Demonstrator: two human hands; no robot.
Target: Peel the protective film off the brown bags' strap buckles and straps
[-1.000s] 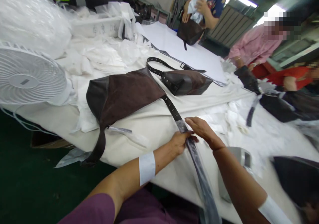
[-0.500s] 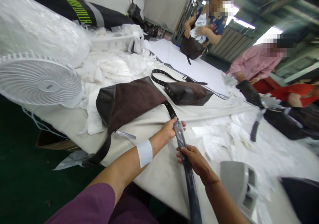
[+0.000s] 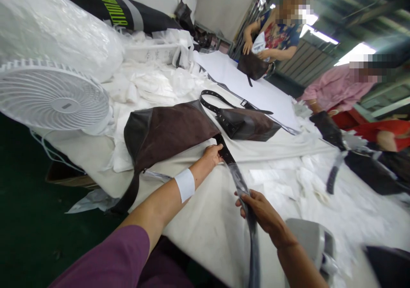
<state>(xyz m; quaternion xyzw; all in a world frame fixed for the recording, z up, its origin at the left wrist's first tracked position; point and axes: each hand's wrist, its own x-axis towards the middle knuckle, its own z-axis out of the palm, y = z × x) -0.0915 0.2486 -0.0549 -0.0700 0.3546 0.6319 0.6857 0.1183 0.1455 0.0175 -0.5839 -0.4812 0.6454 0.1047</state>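
Note:
My left hand (image 3: 211, 155) grips the studded black strap (image 3: 226, 156) where it leaves a large brown suede bag with dark leather panels (image 3: 169, 136). The strap runs down in a clear plastic sleeve (image 3: 239, 181) to my right hand (image 3: 259, 211), which is closed around it. Below that hand the strap hangs past the table edge, partly blurred. A second brown bag (image 3: 248, 124) with a grommeted strap lies farther along the cloth-covered table (image 3: 205, 236), out of reach of both hands' current grip.
A white fan (image 3: 54, 95) and a plastic-wrapped bundle (image 3: 48, 27) stand at the left. A grey device (image 3: 310, 241) sits right of my right hand. Co-workers in a floral top (image 3: 278, 36) and a pink top (image 3: 335, 89) handle dark items across the table.
My left hand has moved up the strap, closer to the large bag. My right hand has shifted slightly lower and to the right, and the strap's sleeve is pulled straighter between them.

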